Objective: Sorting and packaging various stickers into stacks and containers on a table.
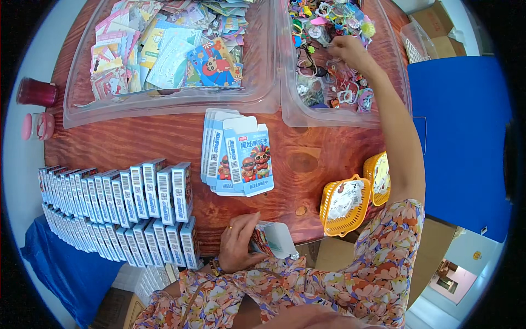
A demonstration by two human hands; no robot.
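Reddish wooden table (307, 145) is underneath: near its edge, the left hand (239, 236) grips one open-ended box (282, 239), and the right hand (348, 52), curled, is among many trinkets (348, 96) in one clear bin (350, 118), its hold I cannot tell. Outward are one stack of flattened blue cartons (255, 164) bearing printed lettering, two yellow baskets (345, 222), one card bin (170, 104), and two rows of barcoded boxes (149, 189).

A reddish wood-grained table (307, 137), clear plastic trinket bin (334, 117) and rows of blue-and-white cardboard cartons (137, 193) suggest a packing workroom.
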